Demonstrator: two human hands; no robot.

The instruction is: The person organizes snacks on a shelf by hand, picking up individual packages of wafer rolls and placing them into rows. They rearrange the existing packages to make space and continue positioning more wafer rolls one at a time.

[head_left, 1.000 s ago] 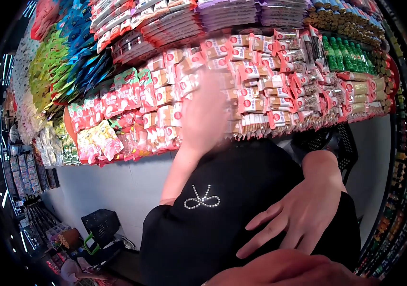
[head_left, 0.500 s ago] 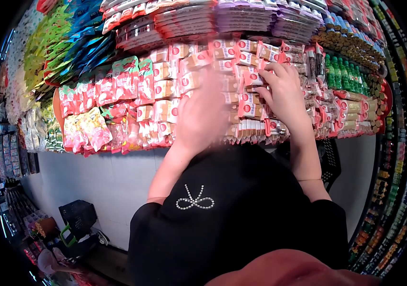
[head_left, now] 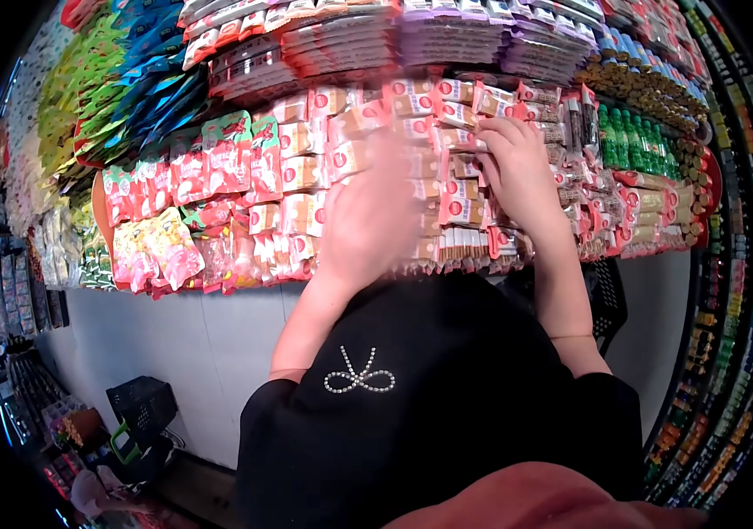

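Observation:
Small wrapped snack packets (head_left: 304, 174), clear with tan contents and round red labels, lie in rows on the display in front of me. My left hand (head_left: 368, 225) is over the middle rows. Its fingers are smeared by blur, so I cannot make out what they touch. To its right, my right hand (head_left: 518, 167) reaches in with bent fingers. Its fingertips are at the end of a snack packet (head_left: 458, 138) in the upper rows, which they appear to grip; the thumb is partly hidden. Just below lies another labelled packet (head_left: 460, 208).
Red-and-green pouches (head_left: 225, 157) and pink-yellow pouches (head_left: 175, 247) lie on the left. Green bottle-shaped items (head_left: 639, 141) stand at the right. Stacked purple packs (head_left: 451, 42) rise behind. A dark shopping basket (head_left: 143, 401) is on the lower left, near a person (head_left: 94, 494).
The right fingers have shifted slightly up, and the red-labelled packet seen at them before is no longer visible there. The left hand stays over the same rows, still blurred.

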